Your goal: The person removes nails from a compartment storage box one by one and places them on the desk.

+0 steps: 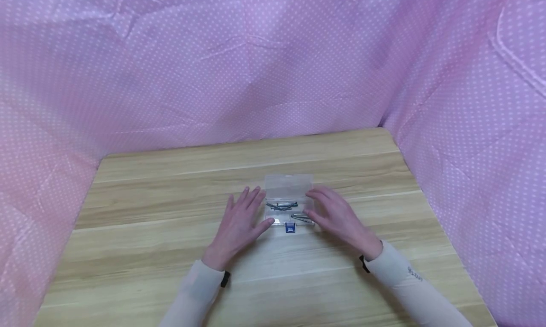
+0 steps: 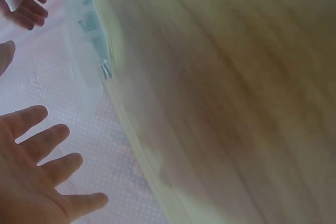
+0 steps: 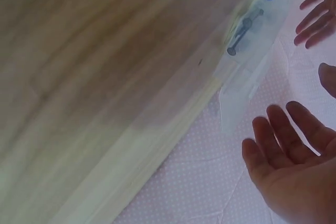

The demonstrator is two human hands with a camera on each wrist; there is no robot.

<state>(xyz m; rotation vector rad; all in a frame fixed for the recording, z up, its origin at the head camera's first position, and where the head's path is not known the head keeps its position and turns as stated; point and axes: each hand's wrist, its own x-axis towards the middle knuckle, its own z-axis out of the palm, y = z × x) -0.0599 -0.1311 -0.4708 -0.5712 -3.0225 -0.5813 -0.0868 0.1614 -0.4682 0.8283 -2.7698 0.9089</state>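
Head view, left to right. The left hand (image 1: 238, 227) lies left of centre in the lower half of the frame, fingers straight and spread, grasping nothing; its fingertips reach the left edge of the clear plastic box (image 1: 289, 200), though actual contact cannot be confirmed. The box sits at the centre of the wooden table (image 1: 141, 199), lid raised toward the back. Inside it lie several dark metal nails (image 1: 282, 205), and a blue latch (image 1: 290, 228) projects from its near edge. The right hand (image 1: 337, 219) lies just right of centre, fingers extended and relaxed, grasping nothing, its fingertips at the right side of the box. Pale sleeves (image 1: 405, 282) cover both forearms at the bottom of the frame. Pink dotted cloth (image 1: 128, 71) fills the upper frame and both sides.

Both wrist views are blurred; each shows an open palm beside the box.
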